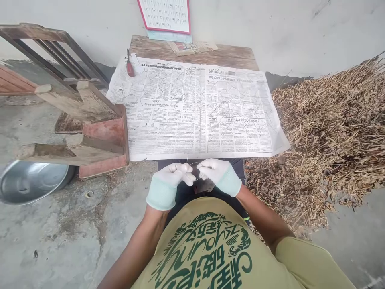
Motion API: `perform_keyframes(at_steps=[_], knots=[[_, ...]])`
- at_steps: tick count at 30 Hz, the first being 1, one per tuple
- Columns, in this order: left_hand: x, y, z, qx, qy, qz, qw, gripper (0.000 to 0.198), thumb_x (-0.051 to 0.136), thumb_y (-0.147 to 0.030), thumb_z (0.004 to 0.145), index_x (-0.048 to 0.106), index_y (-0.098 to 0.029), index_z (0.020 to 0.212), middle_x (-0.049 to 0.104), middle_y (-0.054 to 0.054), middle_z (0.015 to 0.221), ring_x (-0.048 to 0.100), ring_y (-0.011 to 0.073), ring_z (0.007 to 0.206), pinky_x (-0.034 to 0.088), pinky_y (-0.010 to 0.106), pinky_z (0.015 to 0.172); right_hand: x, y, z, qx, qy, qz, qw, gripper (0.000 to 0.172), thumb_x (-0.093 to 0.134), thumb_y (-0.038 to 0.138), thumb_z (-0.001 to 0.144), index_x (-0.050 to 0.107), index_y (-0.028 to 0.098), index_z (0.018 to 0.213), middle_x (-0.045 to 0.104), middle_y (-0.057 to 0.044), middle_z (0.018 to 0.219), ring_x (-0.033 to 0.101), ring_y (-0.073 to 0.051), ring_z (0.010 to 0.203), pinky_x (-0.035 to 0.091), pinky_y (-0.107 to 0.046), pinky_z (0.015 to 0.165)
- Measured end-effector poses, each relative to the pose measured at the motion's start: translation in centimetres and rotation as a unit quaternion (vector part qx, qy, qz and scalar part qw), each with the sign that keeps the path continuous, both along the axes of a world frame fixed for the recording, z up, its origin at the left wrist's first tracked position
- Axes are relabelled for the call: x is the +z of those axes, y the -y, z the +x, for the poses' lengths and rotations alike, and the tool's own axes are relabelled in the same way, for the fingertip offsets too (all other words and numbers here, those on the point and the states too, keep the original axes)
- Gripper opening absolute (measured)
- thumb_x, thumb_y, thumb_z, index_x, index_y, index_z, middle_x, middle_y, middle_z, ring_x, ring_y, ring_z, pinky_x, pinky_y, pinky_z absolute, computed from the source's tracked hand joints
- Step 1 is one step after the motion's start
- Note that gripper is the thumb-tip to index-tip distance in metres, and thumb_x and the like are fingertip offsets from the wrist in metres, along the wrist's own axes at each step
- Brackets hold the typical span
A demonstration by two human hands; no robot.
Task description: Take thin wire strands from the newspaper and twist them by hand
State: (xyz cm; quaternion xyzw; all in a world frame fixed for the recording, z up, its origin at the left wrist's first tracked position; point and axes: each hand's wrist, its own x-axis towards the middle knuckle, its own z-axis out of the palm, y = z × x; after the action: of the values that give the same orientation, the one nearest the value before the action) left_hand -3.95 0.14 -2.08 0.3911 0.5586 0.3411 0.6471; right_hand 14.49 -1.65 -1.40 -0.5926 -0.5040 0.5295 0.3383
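Note:
Both hands wear white gloves with pale mint cuffs and meet low in the middle, just past the near edge of the newspaper. My left hand is pinched on a thin wire, whose end pokes up above the fingertips. A fine curve of it spans the small gap to my right hand, where thumb and fingers are also pressed together on it. Several thin bent wires lie loosely on the left sheet, and more tangled wires spread over the right sheet.
A red-handled screwdriver rests at the paper's upper left. Beyond are a wooden tabletop and a calendar. An overturned wooden chair and metal basin stand left. Dry stalks are heaped right.

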Motion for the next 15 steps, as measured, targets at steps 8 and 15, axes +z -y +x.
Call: perform_keyframes(at_steps=[8,15], knots=[[0.9,0.8,0.6,-0.019,-0.090,0.053,0.994,0.023,0.069,-0.039,0.085,0.072,-0.017,0.080,0.074,0.003,0.068,0.067,0.0154,0.060,0.055,0.029,0.067,0.9,-1.3,0.1,-0.014,-0.144,-0.018,0.989,0.021,0.060,0.033,0.094,0.073,0.017,0.096,0.073,-0.003,0.082,0.068,-0.013,0.072,0.056,-0.028,0.070],[0.6,1.8,0.8,-0.087,-0.183,0.075,0.976,0.028,0.063,-0.044,0.089,0.072,-0.019,0.082,0.075,0.002,0.071,0.069,0.0159,0.065,0.057,0.028,0.068,0.3,-2.5,-0.2,-0.017,-0.226,-0.040,0.973,0.033,0.063,0.045,0.093,0.073,0.016,0.081,0.070,-0.002,0.067,0.064,-0.012,0.062,0.054,-0.025,0.063]])
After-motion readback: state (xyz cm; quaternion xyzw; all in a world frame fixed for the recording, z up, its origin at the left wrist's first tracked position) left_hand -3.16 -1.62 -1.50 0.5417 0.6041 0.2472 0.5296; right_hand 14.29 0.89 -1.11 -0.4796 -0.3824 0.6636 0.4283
